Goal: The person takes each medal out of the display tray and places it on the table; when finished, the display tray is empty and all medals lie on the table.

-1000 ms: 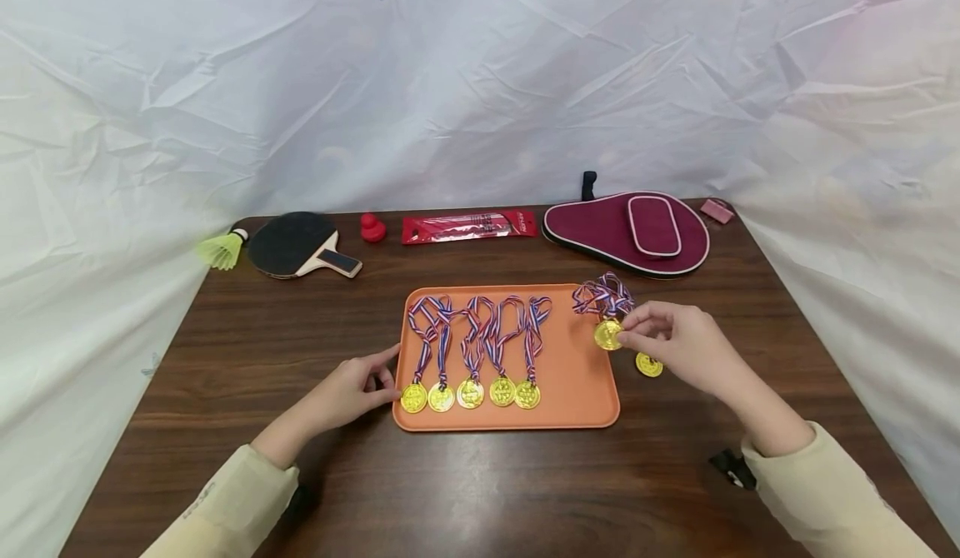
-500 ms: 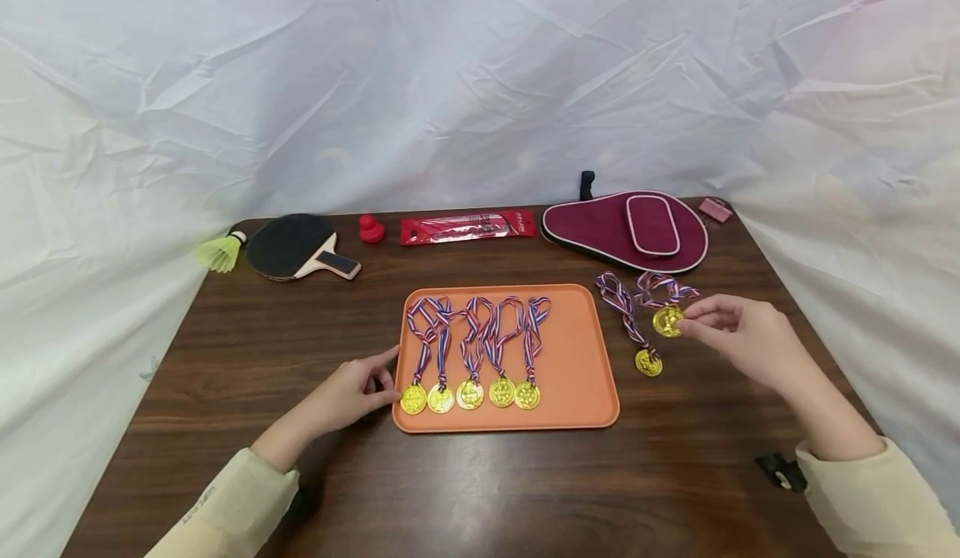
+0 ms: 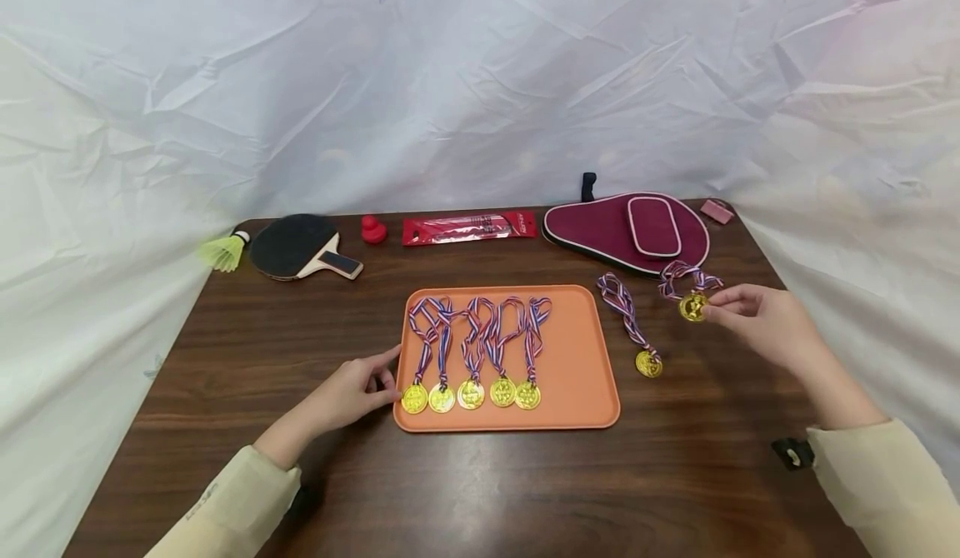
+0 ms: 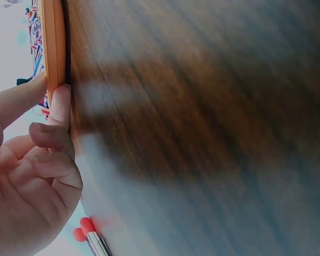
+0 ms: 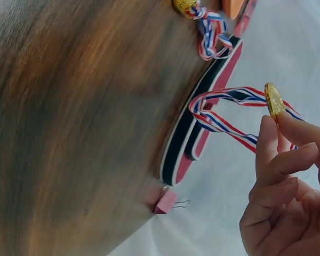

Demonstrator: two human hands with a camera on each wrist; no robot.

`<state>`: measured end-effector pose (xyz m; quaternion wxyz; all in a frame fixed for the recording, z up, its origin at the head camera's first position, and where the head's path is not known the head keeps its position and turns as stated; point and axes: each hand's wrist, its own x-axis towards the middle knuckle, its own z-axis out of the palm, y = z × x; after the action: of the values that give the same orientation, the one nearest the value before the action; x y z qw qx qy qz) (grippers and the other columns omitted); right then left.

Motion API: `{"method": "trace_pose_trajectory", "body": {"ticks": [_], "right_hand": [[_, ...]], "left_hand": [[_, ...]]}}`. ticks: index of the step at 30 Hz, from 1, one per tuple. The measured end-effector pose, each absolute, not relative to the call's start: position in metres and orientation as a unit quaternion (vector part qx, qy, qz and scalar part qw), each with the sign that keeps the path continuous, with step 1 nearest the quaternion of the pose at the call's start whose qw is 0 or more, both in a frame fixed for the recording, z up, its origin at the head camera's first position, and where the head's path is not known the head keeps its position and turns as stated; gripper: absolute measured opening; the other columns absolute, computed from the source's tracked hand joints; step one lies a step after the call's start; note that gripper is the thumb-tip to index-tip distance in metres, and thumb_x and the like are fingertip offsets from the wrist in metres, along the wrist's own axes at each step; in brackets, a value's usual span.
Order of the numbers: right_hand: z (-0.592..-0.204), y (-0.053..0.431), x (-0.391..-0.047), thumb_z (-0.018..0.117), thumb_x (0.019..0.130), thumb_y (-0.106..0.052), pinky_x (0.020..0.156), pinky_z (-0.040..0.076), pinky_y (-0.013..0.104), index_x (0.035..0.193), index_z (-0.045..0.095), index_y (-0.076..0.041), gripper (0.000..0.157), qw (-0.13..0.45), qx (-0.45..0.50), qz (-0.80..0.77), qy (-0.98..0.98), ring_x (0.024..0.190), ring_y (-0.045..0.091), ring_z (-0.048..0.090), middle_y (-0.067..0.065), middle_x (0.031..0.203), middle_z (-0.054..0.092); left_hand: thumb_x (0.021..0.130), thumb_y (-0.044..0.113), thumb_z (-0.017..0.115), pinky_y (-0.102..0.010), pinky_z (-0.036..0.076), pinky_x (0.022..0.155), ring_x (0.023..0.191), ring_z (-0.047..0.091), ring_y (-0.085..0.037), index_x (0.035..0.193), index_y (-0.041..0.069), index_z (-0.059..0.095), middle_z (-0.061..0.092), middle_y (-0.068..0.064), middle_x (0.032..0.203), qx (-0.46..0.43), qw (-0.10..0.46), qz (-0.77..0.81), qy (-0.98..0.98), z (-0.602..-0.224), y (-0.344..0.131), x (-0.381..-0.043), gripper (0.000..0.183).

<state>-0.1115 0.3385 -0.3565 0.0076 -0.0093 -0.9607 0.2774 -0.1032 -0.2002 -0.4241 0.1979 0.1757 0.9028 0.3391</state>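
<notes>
Right hand (image 3: 765,326) pinched one gold medal (image 3: 693,307), right of the orange tray (image 3: 572,358); head view showed its face, right wrist view its thin edge. Left hand (image 3: 347,391) gripped the tray's rim. Tray contents: five medals (image 3: 471,395), ribbons uppermost.

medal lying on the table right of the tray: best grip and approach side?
Likely best: pinch the gold disc by its rim, coming from the near right. It lies flat; the ribbon trails away from it toward the far left.
</notes>
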Motion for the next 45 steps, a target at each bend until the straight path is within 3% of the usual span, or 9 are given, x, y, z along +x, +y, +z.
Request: {"method": "trace_pose_trajectory", "body": {"ticks": [9,15,24,45], "right_hand": [[-0.379,0.346,-0.101,0.061,0.080,-0.049,0.051,0.039,0.030,0.097,0.064,-0.007,0.046,-0.127,-0.022,0.264,-0.956,0.060,0.016,0.053,0.005,0.078,0.065],[-0.387,0.346,-0.096,0.062,0.079,-0.047,0.051,0.040,0.030,0.097,0.063,-0.006,0.045,-0.168,-0.025,0.280,-0.945,0.061,0.017,0.050,0.003,0.075,0.063],[-0.403,0.350,-0.097,0.063,0.080,-0.042,0.056,0.043,0.031,0.096,0.062,-0.005,0.039,-0.186,-0.026,0.307,-0.933,0.067,0.019,0.052,0.003,0.078,0.063],[-0.410,0.351,-0.095,0.063,0.080,-0.044,0.053,0.039,0.031,0.095,0.064,-0.005,0.042,-0.166,-0.032,0.277,-0.946,0.061,0.016,0.051,0.001,0.073,0.062]], "left_hand": [[0.081,0.022,0.067,-0.024,0.038,0.046,0.053,0.047,-0.011,0.138,0.006,0.033,0.056,0.007,0.074,0.175,0.199,0.338,0.903,-0.423,-0.201,-0.103,0.068],[0.081,0.022,0.067,-0.025,0.038,0.046,0.054,0.047,-0.012,0.138,0.007,0.033,0.056,0.006,0.074,0.168,0.203,0.337,0.904,-0.421,-0.202,-0.103,0.068],[0.081,0.023,0.067,-0.024,0.038,0.046,0.054,0.047,-0.012,0.138,0.007,0.033,0.056,0.006,0.074,0.163,0.202,0.343,0.903,-0.422,-0.203,-0.102,0.068],[0.082,0.022,0.066,-0.024,0.037,0.046,0.053,0.046,-0.012,0.138,0.006,0.032,0.056,0.007,0.074,0.180,0.200,0.344,0.900,-0.424,-0.201,-0.103,0.067]]}}
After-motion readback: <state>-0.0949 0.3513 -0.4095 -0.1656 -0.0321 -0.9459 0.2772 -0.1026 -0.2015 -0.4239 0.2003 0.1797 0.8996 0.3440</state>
